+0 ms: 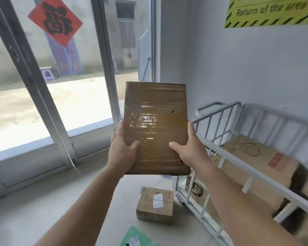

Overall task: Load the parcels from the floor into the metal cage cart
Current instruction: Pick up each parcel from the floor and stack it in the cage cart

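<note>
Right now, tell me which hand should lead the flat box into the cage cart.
Probably the right hand: the cage cart stands on its side. The left hand grips the flat box's far edge, by the glass door.

Both hands hold up a flat brown tape-wrapped cardboard parcel [156, 127].
Left hand [122, 153] and right hand [190, 148] grip its sides; white metal cage cart [219, 151] right, small cardboard box [155, 205] on the floor.
</note>
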`<action>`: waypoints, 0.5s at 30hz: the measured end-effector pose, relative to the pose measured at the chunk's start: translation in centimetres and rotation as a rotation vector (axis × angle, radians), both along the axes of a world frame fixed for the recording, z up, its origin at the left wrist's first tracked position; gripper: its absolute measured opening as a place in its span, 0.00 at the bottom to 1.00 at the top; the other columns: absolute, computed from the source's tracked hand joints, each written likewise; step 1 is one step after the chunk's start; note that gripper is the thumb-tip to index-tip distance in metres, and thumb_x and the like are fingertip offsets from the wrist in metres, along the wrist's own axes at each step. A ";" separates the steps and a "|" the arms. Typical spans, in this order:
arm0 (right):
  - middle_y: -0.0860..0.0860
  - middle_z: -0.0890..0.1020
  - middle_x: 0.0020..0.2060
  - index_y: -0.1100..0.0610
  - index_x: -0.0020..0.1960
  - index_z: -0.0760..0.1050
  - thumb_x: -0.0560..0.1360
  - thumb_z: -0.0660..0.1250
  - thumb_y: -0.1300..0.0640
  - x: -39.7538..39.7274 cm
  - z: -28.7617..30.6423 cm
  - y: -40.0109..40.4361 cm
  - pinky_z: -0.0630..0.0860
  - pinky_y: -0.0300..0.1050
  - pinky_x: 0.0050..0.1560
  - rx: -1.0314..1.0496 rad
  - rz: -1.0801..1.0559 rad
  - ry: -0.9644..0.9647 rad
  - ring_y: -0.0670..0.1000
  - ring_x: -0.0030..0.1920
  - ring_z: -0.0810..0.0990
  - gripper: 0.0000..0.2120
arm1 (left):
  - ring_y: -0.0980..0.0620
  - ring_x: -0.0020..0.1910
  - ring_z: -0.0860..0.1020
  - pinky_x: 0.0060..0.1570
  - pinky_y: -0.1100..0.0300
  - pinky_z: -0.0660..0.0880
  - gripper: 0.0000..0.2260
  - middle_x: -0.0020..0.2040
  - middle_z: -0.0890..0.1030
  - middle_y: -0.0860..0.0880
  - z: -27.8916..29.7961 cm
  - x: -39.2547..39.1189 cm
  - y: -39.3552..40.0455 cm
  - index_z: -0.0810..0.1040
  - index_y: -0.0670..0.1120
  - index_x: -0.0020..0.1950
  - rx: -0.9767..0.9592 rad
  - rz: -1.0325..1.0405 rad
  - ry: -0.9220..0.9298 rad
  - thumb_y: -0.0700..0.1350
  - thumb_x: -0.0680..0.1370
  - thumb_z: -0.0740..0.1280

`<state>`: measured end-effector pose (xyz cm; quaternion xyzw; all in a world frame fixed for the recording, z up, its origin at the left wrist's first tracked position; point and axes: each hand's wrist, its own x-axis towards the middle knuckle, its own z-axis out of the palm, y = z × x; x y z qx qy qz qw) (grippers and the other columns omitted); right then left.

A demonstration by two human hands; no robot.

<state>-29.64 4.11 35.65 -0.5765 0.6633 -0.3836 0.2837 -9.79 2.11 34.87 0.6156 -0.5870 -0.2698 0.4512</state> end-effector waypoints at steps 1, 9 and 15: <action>0.47 0.58 0.77 0.42 0.78 0.39 0.76 0.68 0.49 -1.6 0.6 0.2 0.70 0.47 0.63 -0.012 -0.030 0.000 0.53 0.72 0.66 0.44 | 0.52 0.54 0.76 0.59 0.48 0.76 0.37 0.63 0.72 0.50 0.7 -1.6 -0.4 0.52 0.60 0.78 -0.010 -0.029 -0.004 0.43 0.76 0.68; 0.48 0.61 0.76 0.43 0.78 0.39 0.76 0.68 0.47 -14.4 4.9 1.0 0.70 0.55 0.67 -0.105 -0.217 0.011 0.54 0.70 0.69 0.45 | 0.53 0.54 0.73 0.58 0.50 0.74 0.35 0.64 0.69 0.51 5.9 -15.2 -3.0 0.52 0.60 0.78 -0.112 -0.195 -0.016 0.43 0.77 0.67; 0.48 0.60 0.77 0.43 0.78 0.38 0.77 0.67 0.48 -23.9 7.1 0.8 0.69 0.56 0.68 -0.140 -0.290 0.011 0.54 0.72 0.66 0.44 | 0.50 0.61 0.73 0.61 0.49 0.72 0.36 0.67 0.69 0.51 8.1 -25.3 -4.7 0.53 0.59 0.78 -0.162 -0.265 -0.020 0.43 0.76 0.68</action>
